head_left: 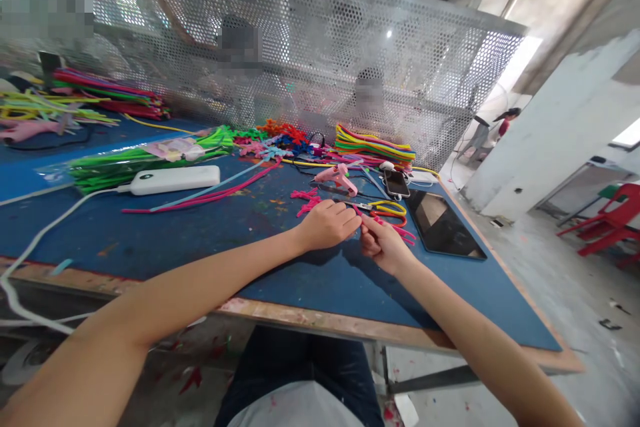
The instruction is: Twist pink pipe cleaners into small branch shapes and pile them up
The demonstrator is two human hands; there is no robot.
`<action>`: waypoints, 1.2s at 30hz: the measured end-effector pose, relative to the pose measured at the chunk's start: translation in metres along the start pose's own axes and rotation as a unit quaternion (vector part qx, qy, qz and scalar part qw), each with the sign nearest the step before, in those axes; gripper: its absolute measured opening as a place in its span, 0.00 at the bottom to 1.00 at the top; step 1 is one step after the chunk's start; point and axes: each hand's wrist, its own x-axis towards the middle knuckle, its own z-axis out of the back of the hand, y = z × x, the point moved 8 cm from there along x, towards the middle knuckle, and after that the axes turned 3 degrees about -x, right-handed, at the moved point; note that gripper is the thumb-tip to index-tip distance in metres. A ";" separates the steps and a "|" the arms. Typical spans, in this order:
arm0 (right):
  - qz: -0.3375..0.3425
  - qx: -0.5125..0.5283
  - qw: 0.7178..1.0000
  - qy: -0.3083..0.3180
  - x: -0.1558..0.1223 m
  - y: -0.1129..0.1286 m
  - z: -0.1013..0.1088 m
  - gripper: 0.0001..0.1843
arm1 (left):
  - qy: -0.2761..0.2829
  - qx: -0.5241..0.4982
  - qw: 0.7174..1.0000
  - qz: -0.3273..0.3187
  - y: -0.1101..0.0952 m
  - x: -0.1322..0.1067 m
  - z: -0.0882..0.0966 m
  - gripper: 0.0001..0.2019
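Bare left grip (pixel 327 225) and right grip (pixel 383 243) pinching a pink pipe cleaner (pixel 400 230) over blue table (pixel 200 233), yellow-handled scissors (pixel 387 208) just beyond, dark tablet (pixel 443 223) right of the right grip

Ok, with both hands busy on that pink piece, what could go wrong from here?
1. The yellow-handled metal scissors lie just beyond the left hand and right hand, whose fingers pinch the pink fuzzy pipe cleaner. A reach forward might catch the blades.
2. The flat black tablet sits beside the right hand, near the edge of the blue table. A sweep of that arm could push it off.
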 end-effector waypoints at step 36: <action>0.428 -0.469 0.770 0.067 -0.043 0.065 -0.018 0.06 | 0.260 -0.637 0.662 0.298 0.004 -0.016 -0.049 0.16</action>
